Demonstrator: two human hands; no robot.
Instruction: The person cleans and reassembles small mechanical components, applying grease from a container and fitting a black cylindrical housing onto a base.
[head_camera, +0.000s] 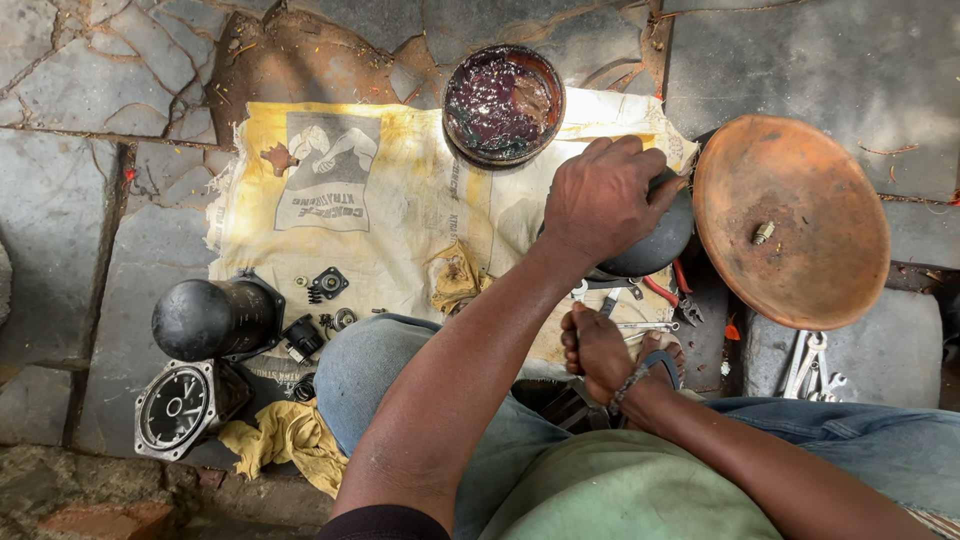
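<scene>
Cracked grey stone paving (90, 190) forms the floor, patched with reddish dirt (300, 55). A worn yellowish sack (400, 200) lies spread on it under dappled daylight.

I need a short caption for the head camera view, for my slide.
Seated person's left hand grips a dark rounded housing over a printed sack; right hand is fisted below.

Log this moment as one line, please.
left hand: gripping black dome | right hand: fisted near pliers | nearby: grease tin, rusty dish, gauge
</scene>
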